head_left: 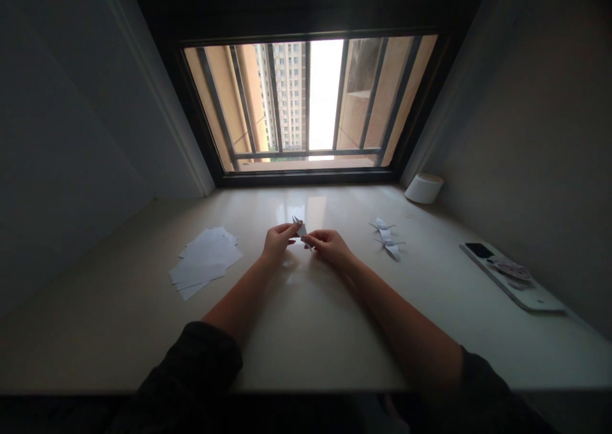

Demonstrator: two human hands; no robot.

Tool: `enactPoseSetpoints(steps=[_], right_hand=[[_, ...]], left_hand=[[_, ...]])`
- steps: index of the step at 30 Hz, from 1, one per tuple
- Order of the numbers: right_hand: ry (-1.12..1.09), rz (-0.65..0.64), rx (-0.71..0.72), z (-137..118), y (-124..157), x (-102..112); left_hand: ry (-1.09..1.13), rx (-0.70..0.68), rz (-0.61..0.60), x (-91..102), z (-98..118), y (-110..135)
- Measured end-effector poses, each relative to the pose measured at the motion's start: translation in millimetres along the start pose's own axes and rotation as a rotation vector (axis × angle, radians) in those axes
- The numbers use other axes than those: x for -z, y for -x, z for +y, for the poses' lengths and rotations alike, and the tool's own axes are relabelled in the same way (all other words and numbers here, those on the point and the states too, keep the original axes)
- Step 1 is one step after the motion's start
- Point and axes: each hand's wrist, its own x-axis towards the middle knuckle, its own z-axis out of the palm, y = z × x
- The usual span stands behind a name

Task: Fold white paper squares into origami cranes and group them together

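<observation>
Between my two hands, above the middle of the pale surface, is a small piece of folded white paper (301,229) with narrow pointed ends. My left hand (279,238) pinches it at its upper left part. The fingers of my right hand (327,244) are closed on its lower right end. Off to the right stand several finished-looking paper cranes (386,237) in a short row, with thin points sticking out sideways. A loose stack of white paper sheets (203,259) lies left of my left hand. The finer folds are too small to make out.
A phone (514,277) with something patterned on its back lies at the right by the wall. Near the window's right corner is a white cup-like object (424,188). A dark-framed, barred window (306,178) bounds the far side of the sill-like surface (306,332).
</observation>
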Motion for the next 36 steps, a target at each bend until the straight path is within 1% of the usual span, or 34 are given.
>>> enactPoseSetpoints(steps=[3, 8, 11, 15, 17, 19, 22, 24, 26, 29, 32, 36], right_hand=[[-0.009, -0.010, 0.012, -0.6, 0.4, -0.1], [0.037, -0.019, -0.021, -3.1, 2.0, -0.5], [0.021, -0.032, -0.015, -3.4, 2.0, -1.0], [0.016, -0.040, -0.012, -1.8, 1.4, -2.2], [0.010, -0.033, -0.018, -0.9, 1.2, -2.7], [-0.007, -0.009, -0.021, -0.6, 1.1, -2.8], [-0.040, 0.053, -0.015, -1.1, 0.8, -1.7], [-0.047, 0.080, -0.008, -1.6, 0.2, -0.6], [-0.051, 0.081, -0.009, -1.7, -0.4, 0.2], [-0.135, 0.059, -0.034, -0.7, -1.3, 0.4], [-0.235, 0.029, -0.053, 0.2, -1.3, 0.4], [-0.236, 0.006, -0.047, 0.0, -0.7, 0.8]], left_hand=[[0.017, 0.011, 0.003, 0.0, -1.1, -0.5], [0.077, 0.018, 0.075, 0.5, 0.0, -1.7], [0.104, 0.017, 0.096, 0.4, 0.5, -1.8], [0.155, 0.065, 0.135, -0.5, 0.3, -0.8], [0.170, 0.056, 0.151, -1.1, 0.1, -0.4], [0.164, 0.021, 0.130, -1.4, 0.2, -0.3], [0.078, -0.021, 0.046, -0.6, 0.5, -0.8], [0.004, -0.023, -0.016, 0.4, 0.6, -1.2], [-0.019, 0.001, -0.044, 1.1, 0.7, -1.3], [0.020, 0.044, -0.014, 1.5, 1.0, -1.7], [0.032, 0.048, 0.017, 1.5, 1.6, -2.2], [0.028, 0.035, 0.019, 1.2, 2.6, -2.0]])
